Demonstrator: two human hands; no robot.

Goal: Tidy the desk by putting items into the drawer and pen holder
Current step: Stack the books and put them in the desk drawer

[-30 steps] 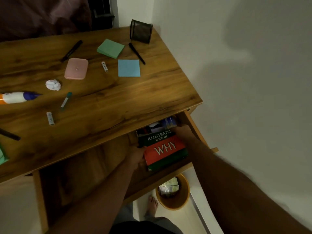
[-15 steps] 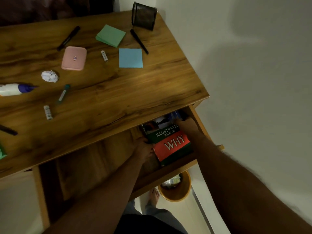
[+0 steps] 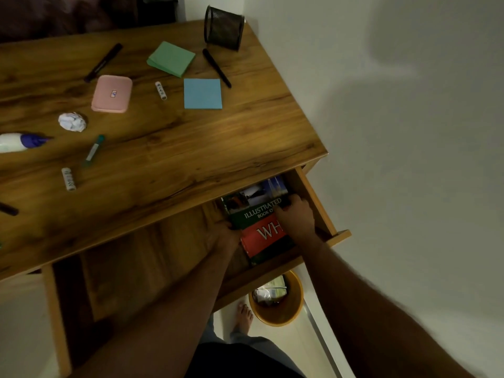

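Both hands are in the open wooden drawer (image 3: pixel 317 199) at about 5 o'clock: left hand (image 3: pixel 224 238) grips the green-and-red hardcover book's (image 3: pixel 261 227) left edge, while the right hand (image 3: pixel 296 216) has slid onto its cover, fingers curled at the far edge. Book's basically seated now. Pens and the black mesh pen holder (image 3: pixel 224 27) at 12 o'clock come next.

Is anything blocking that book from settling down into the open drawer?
Nothing visible does. The book already lies inside the drawer, its far end tucked under the desk edge. The left hand holds its left edge and the right hand rests on its cover; only the hands themselves touch it.
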